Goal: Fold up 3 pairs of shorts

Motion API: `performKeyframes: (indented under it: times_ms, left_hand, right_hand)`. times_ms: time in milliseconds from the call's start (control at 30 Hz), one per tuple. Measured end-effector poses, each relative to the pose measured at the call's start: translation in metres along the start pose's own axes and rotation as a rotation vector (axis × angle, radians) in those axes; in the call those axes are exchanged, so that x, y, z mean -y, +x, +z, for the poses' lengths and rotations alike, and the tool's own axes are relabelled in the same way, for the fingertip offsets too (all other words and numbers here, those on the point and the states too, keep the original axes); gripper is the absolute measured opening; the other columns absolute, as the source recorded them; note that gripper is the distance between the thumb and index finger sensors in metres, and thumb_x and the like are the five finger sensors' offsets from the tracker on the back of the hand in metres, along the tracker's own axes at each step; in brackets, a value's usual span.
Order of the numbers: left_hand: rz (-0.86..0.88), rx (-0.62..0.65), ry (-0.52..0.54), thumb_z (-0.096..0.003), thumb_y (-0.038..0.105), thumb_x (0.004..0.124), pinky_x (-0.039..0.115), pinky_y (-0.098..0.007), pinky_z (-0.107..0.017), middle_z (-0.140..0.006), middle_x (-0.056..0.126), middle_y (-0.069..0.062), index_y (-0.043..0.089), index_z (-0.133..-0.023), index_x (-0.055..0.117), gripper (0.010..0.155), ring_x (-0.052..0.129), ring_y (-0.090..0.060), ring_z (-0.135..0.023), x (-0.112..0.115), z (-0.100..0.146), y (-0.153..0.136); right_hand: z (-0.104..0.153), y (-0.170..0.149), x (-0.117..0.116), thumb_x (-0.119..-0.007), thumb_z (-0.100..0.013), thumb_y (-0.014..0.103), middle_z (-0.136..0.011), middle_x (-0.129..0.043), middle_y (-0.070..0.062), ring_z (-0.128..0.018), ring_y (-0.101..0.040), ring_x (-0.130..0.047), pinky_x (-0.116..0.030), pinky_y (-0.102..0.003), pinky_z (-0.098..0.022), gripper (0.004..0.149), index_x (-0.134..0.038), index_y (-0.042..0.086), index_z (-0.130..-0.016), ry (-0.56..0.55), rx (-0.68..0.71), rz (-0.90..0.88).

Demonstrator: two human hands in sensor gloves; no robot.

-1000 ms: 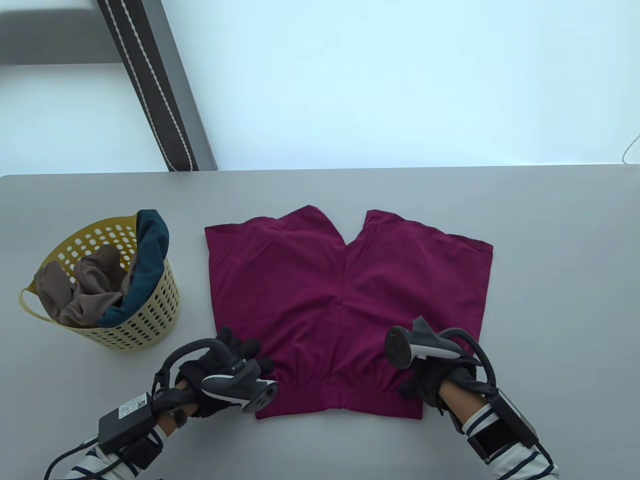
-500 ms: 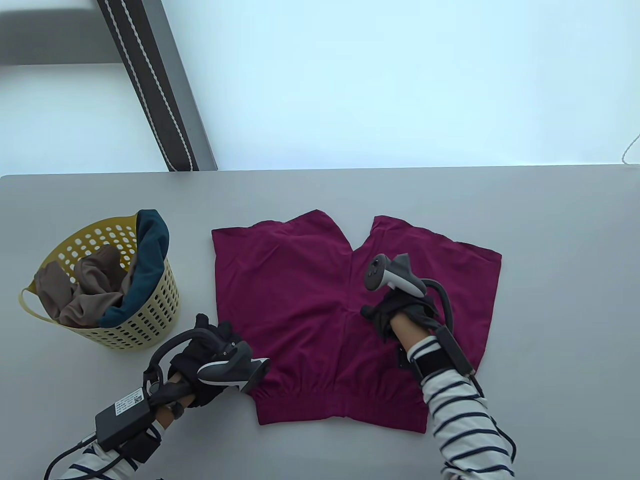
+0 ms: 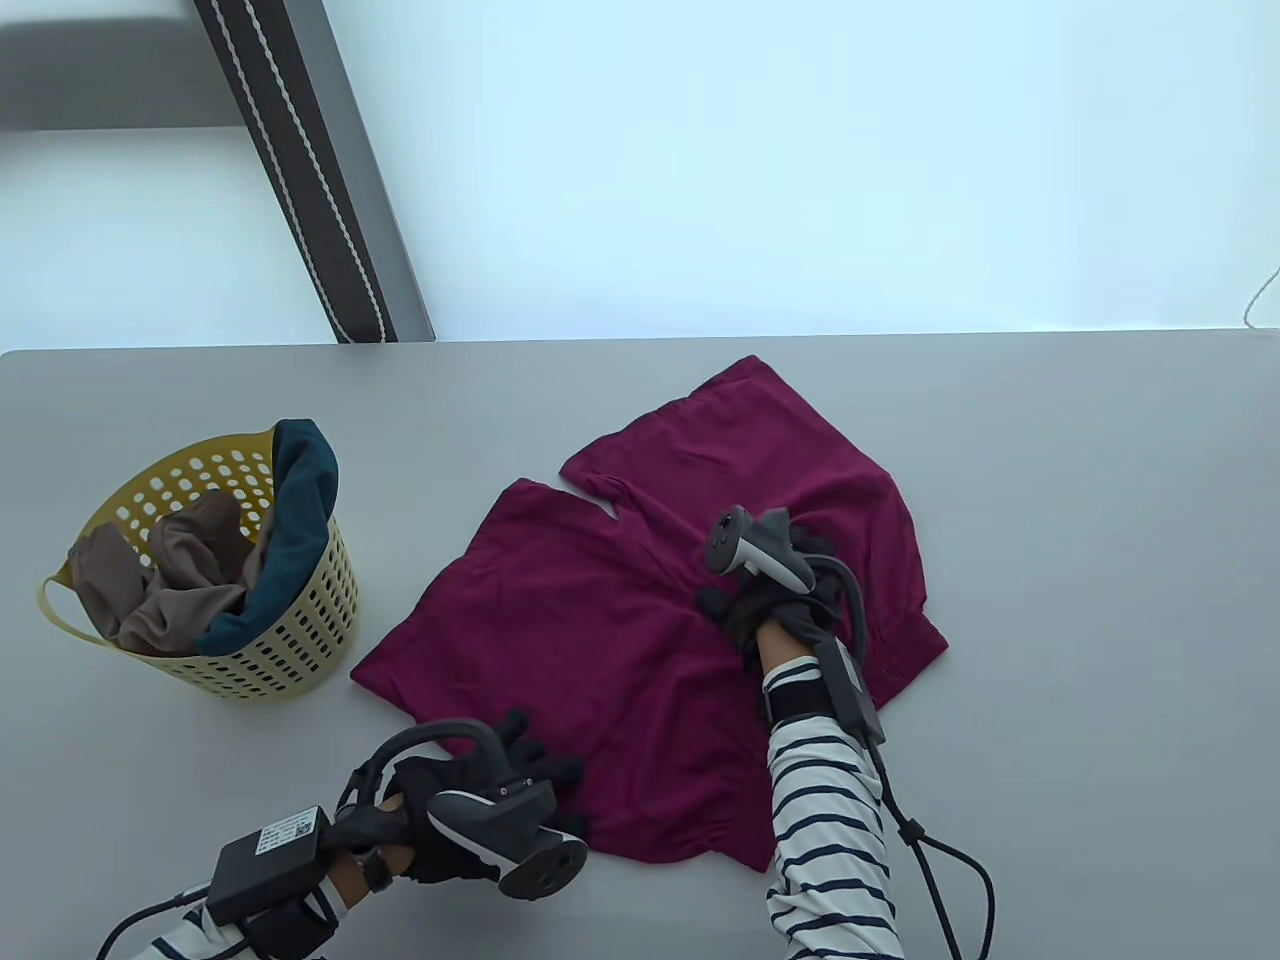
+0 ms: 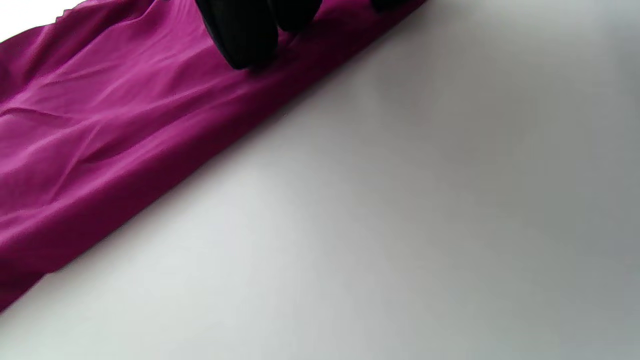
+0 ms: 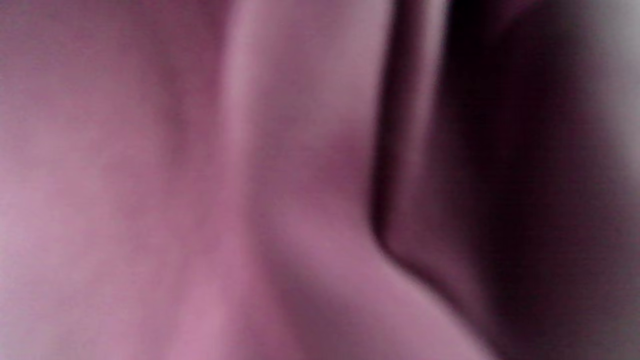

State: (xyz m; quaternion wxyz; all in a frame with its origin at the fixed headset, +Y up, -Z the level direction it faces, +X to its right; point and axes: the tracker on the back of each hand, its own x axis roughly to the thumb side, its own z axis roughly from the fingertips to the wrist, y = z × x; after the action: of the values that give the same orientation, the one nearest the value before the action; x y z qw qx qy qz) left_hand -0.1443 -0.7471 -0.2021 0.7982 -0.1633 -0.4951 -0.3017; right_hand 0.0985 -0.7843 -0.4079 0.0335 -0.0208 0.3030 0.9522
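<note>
A magenta pair of shorts (image 3: pixel 600 600) lies spread flat on the grey table (image 3: pixel 1100 500), turned at a slant with its waistband toward the lower right. My left hand (image 3: pixel 540 765) rests with spread fingers on the near edge of the shorts, and its fingertips (image 4: pixel 240 35) lie on the cloth (image 4: pixel 100 125) in the left wrist view. My right hand (image 3: pixel 735 610) sits on the middle of the shorts, its fingers hidden under the tracker. The right wrist view holds only blurred magenta cloth (image 5: pixel 200 175).
A yellow perforated basket (image 3: pixel 290 650) stands at the left of the table. It holds a teal garment (image 3: pixel 300 500) and a brown one (image 3: pixel 170 580). The table's far edge runs just behind the shorts.
The shorts have swung counter-clockwise, so the waistband went from the near edge to the lower right. My left hand slid right and nearer along the cloth's edge. My right hand stayed on the middle.
</note>
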Motion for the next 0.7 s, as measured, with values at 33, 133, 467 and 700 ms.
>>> performKeyframes:
  times_ms: [33,133,467,700]
  left_hand:
    - [-0.007,-0.063,0.054,-0.0336,0.065,0.033,0.043,-0.071,-0.075,-0.122,0.034,-0.025,0.026,-0.110,0.018,0.087,0.066,-0.042,-0.106,0.000,0.003,-0.005]
    - [-0.065,-0.226,0.092,-0.0342,0.069,0.031,0.035,-0.077,-0.073,-0.116,0.008,-0.042,0.007,-0.104,-0.012,0.102,0.052,-0.051,-0.107,0.004,0.010,-0.025]
    - [0.130,-0.448,-0.270,-0.0339,0.064,0.019,0.049,-0.071,-0.076,-0.119,0.058,-0.014,0.018,-0.108,0.049,0.092,0.087,-0.035,-0.094,0.047,0.009,-0.092]
    - [0.235,-0.304,-0.258,-0.0334,0.069,0.036,0.050,-0.069,-0.077,-0.109,0.073,0.001,0.036,-0.090,0.067,0.072,0.091,-0.024,-0.090,0.038,0.020,-0.090]
  right_hand:
    - [0.002,-0.001,-0.001,-0.042,-0.043,0.060,-0.095,0.011,-0.025,-0.088,-0.053,0.002,-0.016,-0.064,-0.065,0.083,0.011,0.023,-0.095,-0.011,0.035,-0.003]
    - [0.021,-0.003,0.006,-0.043,-0.045,0.058,-0.096,0.010,-0.023,-0.089,-0.051,0.000,-0.018,-0.061,-0.065,0.085,0.014,0.017,-0.094,-0.225,0.103,0.044]
    - [0.066,0.009,-0.001,-0.045,-0.048,0.058,-0.066,-0.092,-0.033,-0.045,-0.041,-0.105,-0.088,-0.046,-0.029,0.086,-0.059,-0.013,-0.096,0.091,0.047,0.386]
    - [0.029,0.016,-0.004,-0.043,-0.044,0.056,-0.074,-0.058,-0.061,-0.060,-0.070,-0.079,-0.072,-0.066,-0.041,0.096,-0.020,-0.024,-0.093,0.146,-0.060,0.388]
